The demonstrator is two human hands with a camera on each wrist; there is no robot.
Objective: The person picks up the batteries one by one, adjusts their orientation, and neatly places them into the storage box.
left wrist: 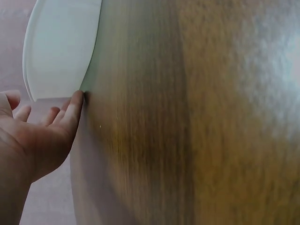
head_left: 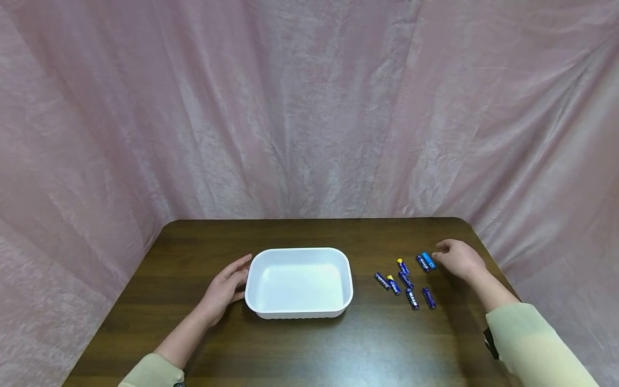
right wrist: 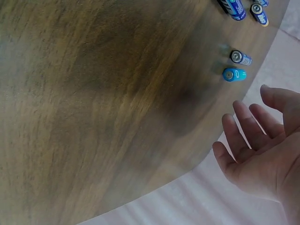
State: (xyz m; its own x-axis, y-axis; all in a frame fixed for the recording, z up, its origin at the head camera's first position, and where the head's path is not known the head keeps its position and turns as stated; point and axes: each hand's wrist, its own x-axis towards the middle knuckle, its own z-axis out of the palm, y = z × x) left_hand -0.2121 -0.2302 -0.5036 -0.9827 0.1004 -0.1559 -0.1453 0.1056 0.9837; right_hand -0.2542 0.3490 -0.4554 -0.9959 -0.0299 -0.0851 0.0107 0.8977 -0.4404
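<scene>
A white rectangular plastic tub (head_left: 300,313) stands on the table, its inside bare. My left hand (head_left: 220,290) is at the tub's left side, fingers extended; in the left wrist view a fingertip (left wrist: 78,96) meets the lower edge of the tub (left wrist: 61,47). On the right, my right hand (head_left: 459,259) hovers over the table with nothing in it, fingers loosely bent. Nearest to it lie a light-blue battery (head_left: 428,260) and a dark-blue battery (head_left: 423,263), side by side. In the right wrist view the light-blue battery (right wrist: 234,74) is apart from the fingers.
Several more blue batteries, two with yellow ends, lie scattered between tub and right hand, among them a dark-blue battery (head_left: 429,298) and a yellow-ended battery (head_left: 394,285). The brown wooden table (head_left: 290,349) ends at a pink curtain (head_left: 300,107) behind.
</scene>
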